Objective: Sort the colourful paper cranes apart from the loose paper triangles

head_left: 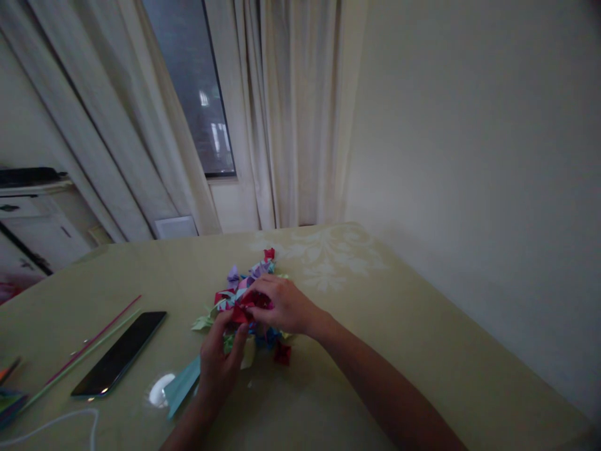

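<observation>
Between my two hands is a red folded paper piece [242,312]. My left hand [222,354] pinches its lower left side with thumb and fingers. From the right, my right hand [284,304] grips the same red paper, its fingers bent over the top. Behind and under the hands lies a pile of colourful folded paper pieces [258,270] in purple, blue, green and red, partly hidden by my hands. One dark red folded piece [282,354] sits at the pile's near right edge. A light blue paper piece [182,385] lies beside my left wrist, partly covered by it.
A black phone [121,352] lies on the table [375,376] to the left. Past it are a thin pink stick [96,338] and a green stick [79,352]. A white cable [61,416] curls at the near left, by a round white item [161,389]. A wall [493,188] borders the table's right side.
</observation>
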`<state>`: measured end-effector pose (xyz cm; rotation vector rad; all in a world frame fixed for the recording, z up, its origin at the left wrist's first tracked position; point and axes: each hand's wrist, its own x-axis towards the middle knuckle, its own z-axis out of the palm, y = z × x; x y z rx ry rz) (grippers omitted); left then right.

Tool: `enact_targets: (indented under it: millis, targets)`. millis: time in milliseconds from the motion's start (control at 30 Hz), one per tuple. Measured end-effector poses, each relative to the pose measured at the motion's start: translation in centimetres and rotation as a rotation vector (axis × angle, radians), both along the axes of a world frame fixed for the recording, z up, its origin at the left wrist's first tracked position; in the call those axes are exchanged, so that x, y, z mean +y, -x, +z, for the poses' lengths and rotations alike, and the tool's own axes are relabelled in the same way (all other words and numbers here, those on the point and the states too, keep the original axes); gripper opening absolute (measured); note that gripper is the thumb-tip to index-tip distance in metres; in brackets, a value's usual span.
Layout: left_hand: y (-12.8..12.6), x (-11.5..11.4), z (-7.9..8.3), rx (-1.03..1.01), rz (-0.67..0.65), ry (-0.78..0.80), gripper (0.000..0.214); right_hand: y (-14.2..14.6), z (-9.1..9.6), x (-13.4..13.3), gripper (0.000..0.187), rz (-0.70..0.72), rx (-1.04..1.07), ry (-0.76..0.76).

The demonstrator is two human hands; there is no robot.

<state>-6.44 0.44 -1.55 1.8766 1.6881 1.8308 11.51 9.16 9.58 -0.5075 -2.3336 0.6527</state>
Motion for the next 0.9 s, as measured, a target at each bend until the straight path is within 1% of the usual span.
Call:
enact_targets:
  millis: [100, 167, 300, 400, 467, 600, 700, 800, 900]
  targets:
    - [-0.1, 0.0, 0.3, -0.004, -0.029, 0.008, 0.029, -0.1, 0.0, 0.1, 0.023, 0.017, 0.009, 0.036]
    - [-0.1, 0.0, 0.4, -0.012, -0.032, 0.011, 0.03, -0.1, -0.1, 0.2, 0.029, 0.016, 0.026, 0.053]
    - [0.1, 0.2, 0.0, -0.041, 0.035, 0.026, 0.037, 0.0, -0.2, 0.4, 0.036, 0.022, 0.055, 0.067]
    - [0.3, 0.4, -0.4, -0.062, 0.091, 0.044, 0.041, -0.1, -0.3, 0.5, 0.034, 0.042, 0.065, 0.061]
    - [0.4, 0.4, -0.4, -0.079, 0.102, 0.05, 0.039, -0.2, -0.4, 0.5, 0.034, 0.061, 0.064, 0.072]
    - [0.5, 0.3, -0.1, -0.131, 0.089, 0.074, 0.036, -0.5, -0.5, 0.6, 0.034, 0.099, 0.049, 0.119]
    - [0.4, 0.2, 0.2, -0.172, 0.068, 0.083, 0.036, -0.5, -0.5, 0.8, 0.033, 0.106, 0.052, 0.118]
    - [0.4, 0.3, 0.1, -0.21, 0.03, 0.085, 0.036, -0.5, -0.5, 0.9, 0.029, 0.09, 0.066, 0.128]
    - [0.5, 0.4, 0.0, -0.224, 0.032, 0.088, 0.038, -0.5, -0.5, 1.1, 0.022, 0.053, 0.076, 0.157]
